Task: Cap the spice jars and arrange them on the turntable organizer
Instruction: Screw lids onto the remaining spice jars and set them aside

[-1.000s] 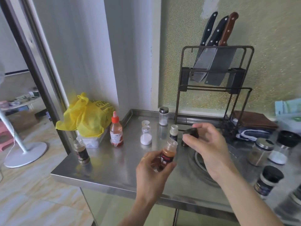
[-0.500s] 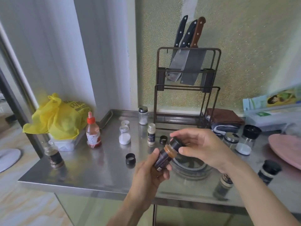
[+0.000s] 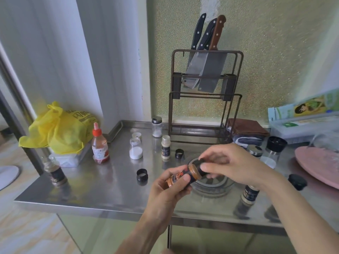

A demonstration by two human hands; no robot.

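My left hand holds a small spice jar of orange-brown powder, tilted toward the right, above the steel counter's front. My right hand grips a black cap that sits on the jar's mouth. Loose black caps lie on the counter: one left of my hands, another behind them. Uncapped jars stand nearby: a white-powder jar, a slim labelled jar and a dark jar at the left edge. The round clear turntable lies partly hidden under my hands.
A knife rack stands at the back wall beside folded cloths. Left are a yellow bag and a red-capped sauce bottle. Right are capped jars, a black lid, a small jar and a pink plate.
My right hand brought the black cap down onto the jar's mouth, and the jar tilted toward it. The view swung to the right.
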